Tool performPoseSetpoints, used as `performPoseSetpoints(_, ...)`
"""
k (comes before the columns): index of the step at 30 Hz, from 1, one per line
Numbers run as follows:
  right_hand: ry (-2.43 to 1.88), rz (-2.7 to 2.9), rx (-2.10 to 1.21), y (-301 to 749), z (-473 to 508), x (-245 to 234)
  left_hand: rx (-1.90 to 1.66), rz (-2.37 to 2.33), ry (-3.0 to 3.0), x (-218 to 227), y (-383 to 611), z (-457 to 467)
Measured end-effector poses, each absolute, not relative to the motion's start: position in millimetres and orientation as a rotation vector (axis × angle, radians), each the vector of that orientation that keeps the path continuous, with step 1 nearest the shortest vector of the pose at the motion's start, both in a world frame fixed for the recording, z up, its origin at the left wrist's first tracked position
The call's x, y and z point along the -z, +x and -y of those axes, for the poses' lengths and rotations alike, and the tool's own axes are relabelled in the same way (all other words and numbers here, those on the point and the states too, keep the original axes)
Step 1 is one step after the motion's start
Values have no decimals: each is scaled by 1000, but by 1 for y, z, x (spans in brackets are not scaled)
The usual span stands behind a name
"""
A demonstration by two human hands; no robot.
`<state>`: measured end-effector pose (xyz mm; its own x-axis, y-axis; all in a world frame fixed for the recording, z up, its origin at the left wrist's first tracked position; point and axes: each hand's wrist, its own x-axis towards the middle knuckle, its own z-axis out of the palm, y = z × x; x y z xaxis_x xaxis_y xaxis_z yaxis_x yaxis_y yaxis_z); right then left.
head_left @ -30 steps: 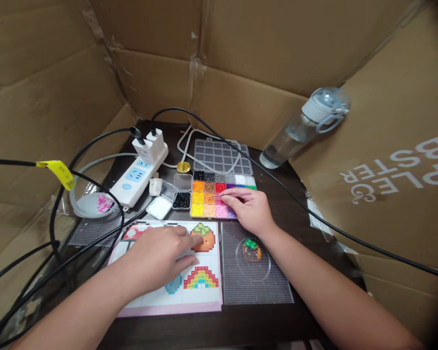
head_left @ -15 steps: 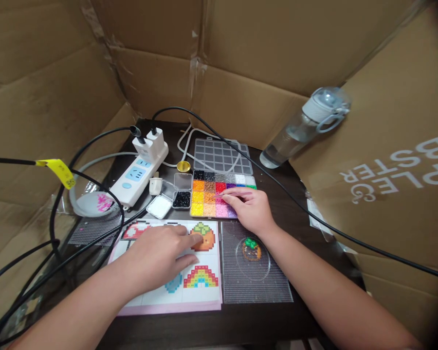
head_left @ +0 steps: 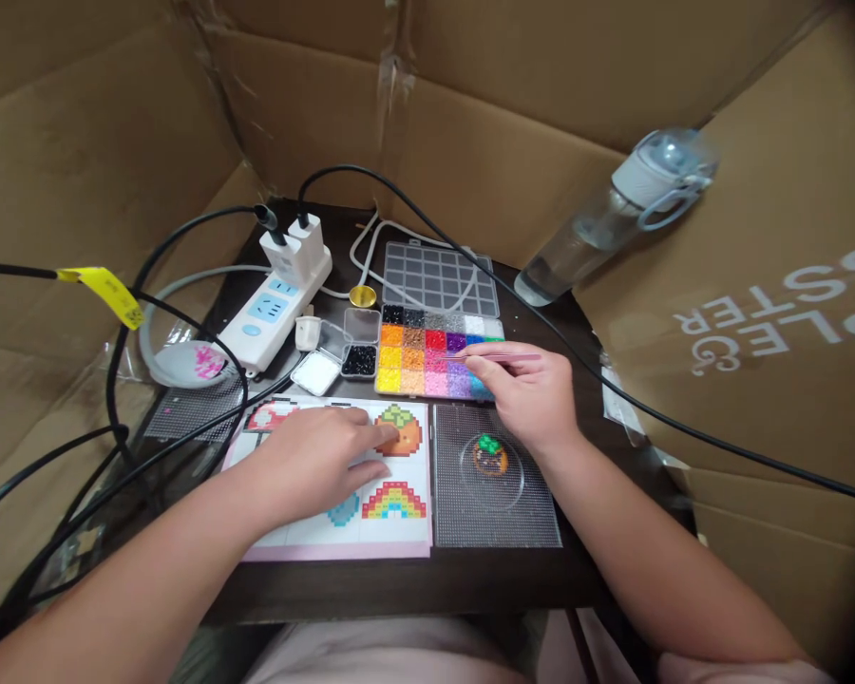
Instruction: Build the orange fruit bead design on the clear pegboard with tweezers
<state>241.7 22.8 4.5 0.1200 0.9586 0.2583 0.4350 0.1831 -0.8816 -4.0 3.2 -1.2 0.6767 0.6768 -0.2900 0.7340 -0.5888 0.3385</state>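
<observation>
My left hand (head_left: 324,465) rests on a printed pattern sheet (head_left: 399,532), fingers apart, its index fingertip on the orange fruit pattern (head_left: 399,435). Pink tweezers (head_left: 509,357) are pinched in my right hand (head_left: 534,394), which is over the right side of a bead box (head_left: 413,380) sorted by colour. The tweezer tips reach over its pink and purple compartments; whether a bead is between them is too small to tell. Below that hand, a clear pegboard (head_left: 499,522) carries a partly filled fruit of orange and green beads (head_left: 490,456).
A box lid (head_left: 438,275) lies behind the beads. Small cases of black beads (head_left: 360,361) and white beads (head_left: 316,372) sit left of them. A power strip (head_left: 271,313), looping black cables (head_left: 399,195) and a water bottle (head_left: 605,228) are near cardboard walls (head_left: 505,142).
My right hand has shifted to the right with the tweezers, their tips moving across the bead box. My left hand keeps its place on the sheet. The whole view has tilted slightly downward.
</observation>
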Motion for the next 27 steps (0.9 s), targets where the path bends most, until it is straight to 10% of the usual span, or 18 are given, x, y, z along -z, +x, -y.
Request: performPoseSetpoints(27,-1586,1235,-643,308,95,35,94,-1119,2459,16,-8,-4)
